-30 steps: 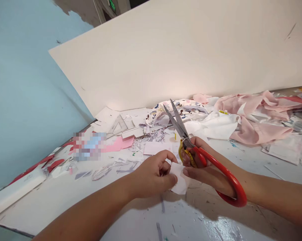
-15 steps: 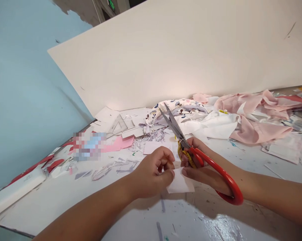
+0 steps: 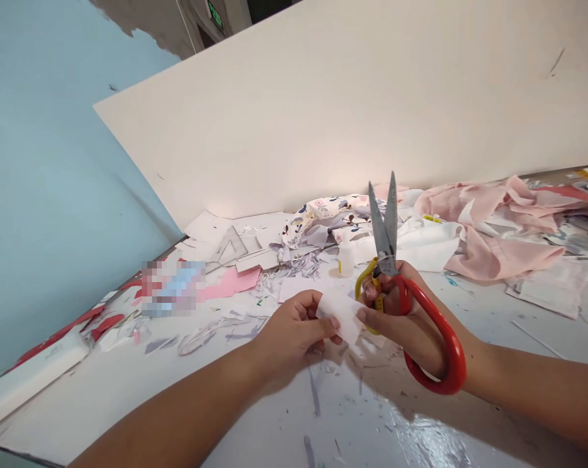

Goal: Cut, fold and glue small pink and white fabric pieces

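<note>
A small white piece (image 3: pixel 341 313), paper or thin cloth, is pinched in my left hand (image 3: pixel 301 328) between thumb and fingers. My right hand (image 3: pixel 411 331) is closed around scissors (image 3: pixel 386 227) with one red and one yellow handle. Their metal blades point up and stand slightly apart. The right thumb tip touches the right edge of the white piece. Some fingers of the right hand are hidden behind the handles. Behind the hands, a small clear bottle (image 3: pixel 345 257) with a yellow label stands on the table (image 3: pixel 255 416).
Floral cloth (image 3: pixel 318 213), white cloth (image 3: pixel 428 244) and pink cloth (image 3: pixel 499 257) lie at the back. Left of centre are pink paper (image 3: pixel 235 281), a triangular ruler (image 3: pixel 229 244) and shredded scraps (image 3: pixel 298 266). A large white board (image 3: pixel 347 104) leans behind. A white bar (image 3: pixel 35 374) lies far left.
The white piece has been raised and turned in my left hand. The scissors have swung from pointing up-left to nearly upright, and the small bottle behind them has come into view.
</note>
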Available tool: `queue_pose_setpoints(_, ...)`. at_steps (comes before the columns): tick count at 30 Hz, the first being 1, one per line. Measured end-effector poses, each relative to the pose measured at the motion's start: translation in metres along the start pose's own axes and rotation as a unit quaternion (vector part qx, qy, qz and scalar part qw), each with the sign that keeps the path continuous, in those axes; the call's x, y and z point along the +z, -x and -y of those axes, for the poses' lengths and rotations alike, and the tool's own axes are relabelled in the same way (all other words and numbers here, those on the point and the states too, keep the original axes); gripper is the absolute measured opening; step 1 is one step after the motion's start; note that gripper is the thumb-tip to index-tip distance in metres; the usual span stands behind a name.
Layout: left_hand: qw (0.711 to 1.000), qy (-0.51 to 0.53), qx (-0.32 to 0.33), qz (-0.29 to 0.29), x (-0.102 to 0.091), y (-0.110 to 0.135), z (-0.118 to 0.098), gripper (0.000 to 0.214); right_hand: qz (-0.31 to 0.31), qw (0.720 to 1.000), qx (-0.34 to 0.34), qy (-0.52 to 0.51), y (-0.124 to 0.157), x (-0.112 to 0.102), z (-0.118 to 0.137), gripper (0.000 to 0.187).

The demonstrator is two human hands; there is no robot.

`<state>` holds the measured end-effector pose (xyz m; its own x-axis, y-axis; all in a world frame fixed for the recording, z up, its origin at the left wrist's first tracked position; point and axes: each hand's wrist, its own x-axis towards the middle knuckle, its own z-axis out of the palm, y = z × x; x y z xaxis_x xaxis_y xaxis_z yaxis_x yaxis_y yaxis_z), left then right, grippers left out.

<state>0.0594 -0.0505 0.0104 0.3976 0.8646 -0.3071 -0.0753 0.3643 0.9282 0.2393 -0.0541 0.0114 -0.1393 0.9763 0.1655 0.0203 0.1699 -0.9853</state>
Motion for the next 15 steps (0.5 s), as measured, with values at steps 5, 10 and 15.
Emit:
queue_pose_setpoints(5, 0.999, -0.031, 0.011, 0.024, 0.003, 0.001, -0.002, 0.013, 0.067, 0.997, 0.002, 0.041, 0.004, -0.001, 0.001, 0.029)
queue_pose_setpoints(10, 0.999, -0.025, 0.033, -0.001, 0.003, 0.001, -0.002, 0.023, 0.046, 0.997, 0.005, 0.061, 0.004, 0.000, 0.001, 0.028)
queue_pose_setpoints(15, 0.999, -0.012, 0.032, 0.041, 0.006, 0.000, 0.008, 0.021, 0.033, 0.998, -0.018, 0.054, 0.002, 0.000, -0.004, 0.027)
